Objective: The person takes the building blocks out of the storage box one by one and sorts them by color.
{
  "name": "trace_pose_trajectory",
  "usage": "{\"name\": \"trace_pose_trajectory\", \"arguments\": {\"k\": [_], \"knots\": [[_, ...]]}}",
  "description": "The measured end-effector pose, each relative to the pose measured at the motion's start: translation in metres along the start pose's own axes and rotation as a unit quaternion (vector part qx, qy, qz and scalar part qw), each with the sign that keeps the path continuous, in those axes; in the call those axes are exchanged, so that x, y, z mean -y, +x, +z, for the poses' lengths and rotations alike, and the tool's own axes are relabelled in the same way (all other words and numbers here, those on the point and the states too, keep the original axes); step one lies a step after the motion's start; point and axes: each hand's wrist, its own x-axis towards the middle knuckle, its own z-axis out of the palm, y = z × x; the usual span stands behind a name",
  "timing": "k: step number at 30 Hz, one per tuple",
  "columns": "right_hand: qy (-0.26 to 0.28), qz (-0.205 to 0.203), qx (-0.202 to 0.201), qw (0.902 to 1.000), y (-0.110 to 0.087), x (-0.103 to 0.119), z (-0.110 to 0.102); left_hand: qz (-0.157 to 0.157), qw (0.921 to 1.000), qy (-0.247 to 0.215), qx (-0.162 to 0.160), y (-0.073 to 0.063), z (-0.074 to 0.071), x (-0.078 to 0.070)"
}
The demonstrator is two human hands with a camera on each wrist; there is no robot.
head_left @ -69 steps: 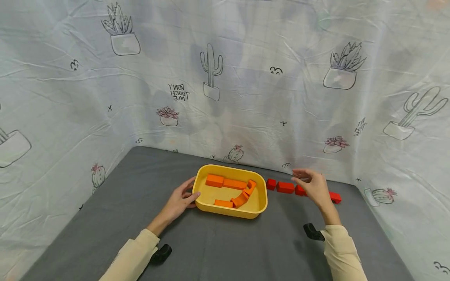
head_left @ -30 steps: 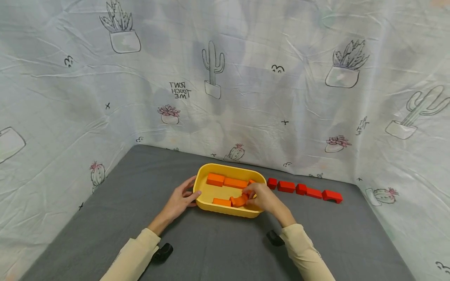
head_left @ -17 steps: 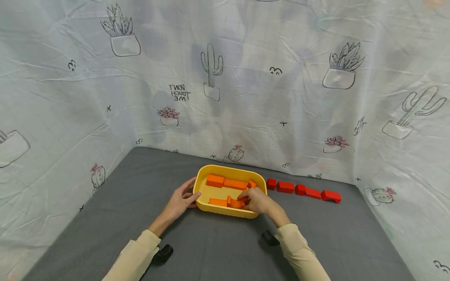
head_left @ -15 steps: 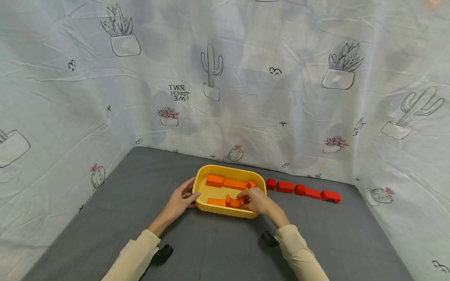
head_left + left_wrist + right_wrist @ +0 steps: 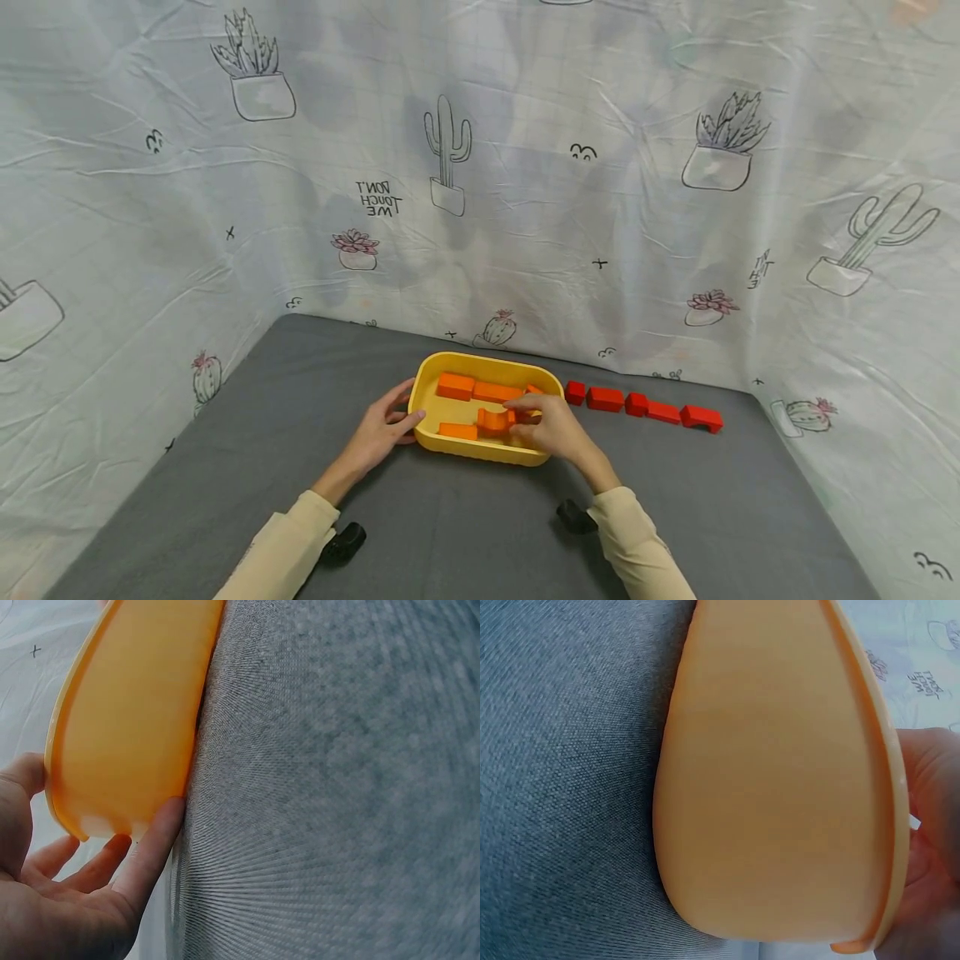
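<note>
A yellow plastic bin point(image 5: 480, 452) holds several orange toy blocks. At its left end my left hand point(image 5: 377, 432) grips the wall, thumb over the rim and fingers along the outside. In the left wrist view those fingertips point(image 5: 174, 810) lie against the yellow wall. My right hand point(image 5: 557, 427) reaches in over the right end and pinches an orange arch block point(image 5: 492, 422) by its right side. Left of that arch lies a flat orange block point(image 5: 457, 431). The bin's wall point(image 5: 780, 787) hides the right fingertips in the right wrist view.
Two orange blocks, one at the left point(image 5: 455, 386) and a longer one point(image 5: 498, 392), line the bin's far side. A row of red blocks point(image 5: 605, 399) runs right from the bin, ending in a red arch block point(image 5: 702, 418). Patterned cloth walls rise behind the grey table point(image 5: 450, 525).
My right hand has come from the red row into the bin and taken hold of an orange arch block, which has turned and shifted left. My left hand has stayed on the bin.
</note>
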Motion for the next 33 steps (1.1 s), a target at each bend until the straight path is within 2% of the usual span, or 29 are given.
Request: {"name": "trace_pose_trajectory", "arguments": {"k": [6,10,16,25,33], "knots": [[0.030,0.010,-0.021,0.9993,-0.003,-0.004,-0.008,-0.002,1.0000,0.005,-0.002,0.001,0.001,0.001],[0.064,0.036,-0.024,0.9970,-0.008,-0.004,-0.018,-0.003,1.0000,0.007,-0.003,0.002,0.000,0.003],[0.129,0.076,-0.047,0.9876,-0.018,-0.010,-0.035,-0.009,0.9999,0.011,-0.005,0.002,0.001,0.003],[0.143,0.117,-0.090,0.9786,-0.038,-0.026,-0.056,-0.016,0.9996,0.019,-0.013,0.002,0.003,0.003],[0.194,0.143,-0.129,0.9619,-0.053,-0.043,-0.072,-0.011,0.9998,0.016,-0.008,0.002,0.003,0.002]]}}
